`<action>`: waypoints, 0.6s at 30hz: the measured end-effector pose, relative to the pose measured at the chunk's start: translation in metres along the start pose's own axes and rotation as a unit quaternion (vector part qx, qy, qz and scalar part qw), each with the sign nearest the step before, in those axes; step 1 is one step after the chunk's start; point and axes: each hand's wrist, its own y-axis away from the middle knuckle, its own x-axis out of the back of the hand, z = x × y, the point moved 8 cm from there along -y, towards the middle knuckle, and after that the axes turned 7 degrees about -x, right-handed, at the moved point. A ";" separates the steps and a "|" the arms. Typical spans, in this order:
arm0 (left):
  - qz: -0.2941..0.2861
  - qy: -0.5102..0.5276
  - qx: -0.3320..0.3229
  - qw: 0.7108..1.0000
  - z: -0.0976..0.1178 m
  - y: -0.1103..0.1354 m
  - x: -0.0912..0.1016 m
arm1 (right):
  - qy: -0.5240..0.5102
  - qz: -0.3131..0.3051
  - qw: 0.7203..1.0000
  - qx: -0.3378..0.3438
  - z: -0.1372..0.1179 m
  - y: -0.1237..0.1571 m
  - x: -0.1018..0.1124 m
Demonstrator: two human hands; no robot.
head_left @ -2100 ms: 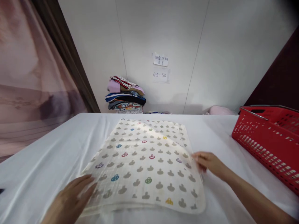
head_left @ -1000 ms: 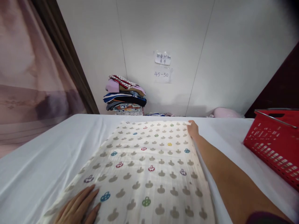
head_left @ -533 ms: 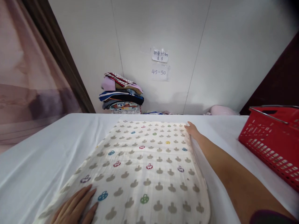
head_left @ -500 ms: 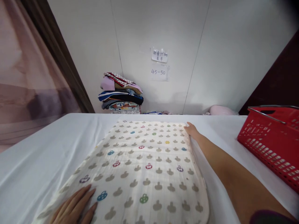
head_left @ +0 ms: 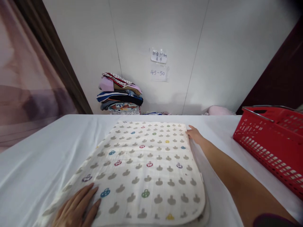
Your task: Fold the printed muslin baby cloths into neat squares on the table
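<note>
A folded white muslin cloth point(head_left: 132, 176) with grey and coloured mushroom prints lies flat, its layers showing along the rounded near right corner. My left hand point(head_left: 77, 206) rests palm down on its near left part, fingers stretched out and slightly apart. At the far right corner, my right hand point(head_left: 195, 135) has its fingertips on the cloth's edge and appears to pinch it, with one finger pointing away from the rest. Part of that grip is hidden by the hand itself.
The cloth lies on a white-covered table point(head_left: 42, 148). To the right stands a red plastic basket point(head_left: 267, 138) with a metal handle. A stack of folded fabrics point(head_left: 120, 96) and a pink item point(head_left: 220, 110) sit beyond the far edge. A curtain point(head_left: 35, 72) hangs left.
The view has turned slightly right. At the near right corner the top layer sits further in, showing more of the layer beneath. My right hand has shifted slightly outward; my left hand stays flat.
</note>
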 end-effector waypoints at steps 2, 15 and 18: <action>-0.001 -0.004 0.004 1.000 0.001 -0.002 0.002 | -0.038 -0.029 0.999 -0.019 0.007 0.021 0.003; 0.004 0.054 0.023 0.998 0.020 -0.025 0.033 | -0.147 -0.189 0.967 -0.090 0.060 0.139 0.006; 0.050 0.107 -0.012 0.993 0.058 -0.049 0.053 | -0.160 -0.210 0.959 -0.099 0.068 0.156 0.010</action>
